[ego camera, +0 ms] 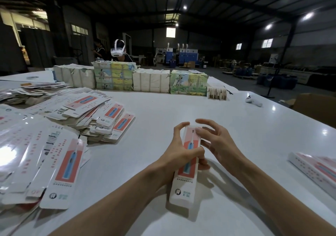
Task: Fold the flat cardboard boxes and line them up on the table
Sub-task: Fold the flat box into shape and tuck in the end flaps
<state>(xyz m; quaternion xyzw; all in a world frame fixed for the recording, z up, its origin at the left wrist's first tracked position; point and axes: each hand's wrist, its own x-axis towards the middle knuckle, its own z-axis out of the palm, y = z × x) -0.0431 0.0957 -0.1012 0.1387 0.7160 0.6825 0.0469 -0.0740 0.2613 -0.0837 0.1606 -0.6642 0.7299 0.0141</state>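
Left hand grips box round middle; right hand pinches top edge. Flat boxes piled left (bare bench ahead).

The table has a smooth, glossy white top with bright reflections. On its left side the flat boxes are shiny printed cardboard, like the folded box above its near edge. Bundles at its far edge wear matt, creased paper.
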